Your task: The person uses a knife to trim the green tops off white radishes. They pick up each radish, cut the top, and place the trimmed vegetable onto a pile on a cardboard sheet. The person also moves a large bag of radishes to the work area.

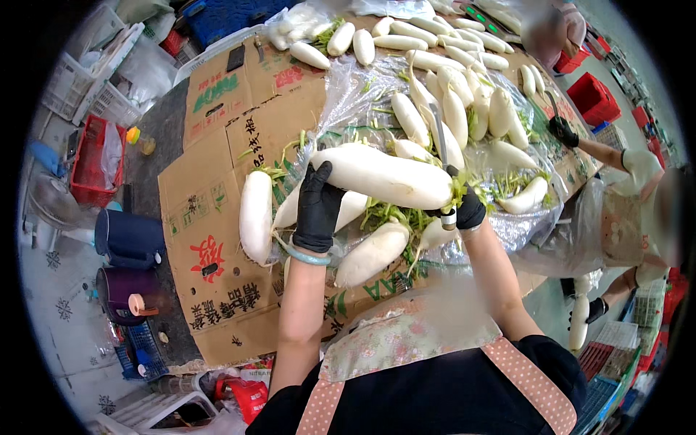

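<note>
A large white daikon radish point(386, 176) lies crosswise before me, its cut leafy end to the right. My left hand point(319, 204), in a black glove, is closed around its left end from below. My right hand point(468, 204), gloved too, is at the leafy end and grips a knife point(439, 136), blade pointing away from me; the handle is partly hidden. Under and around the hands lie more daikons: one upright on cardboard point(256, 217) at the left, another point(374, 253) nearer me, among green leaf trimmings point(399, 215). A heap of daikons point(457, 103) rests on clear plastic film beyond.
Flattened cardboard point(217, 163) covers the table. A phone point(236, 58) and a second knife point(259, 49) lie far left. A dark blue jug point(129, 238) and a purple one point(128, 291) stand left. At right, a co-worker's gloved hand point(563, 131) holds a knife, the other a daikon point(579, 322).
</note>
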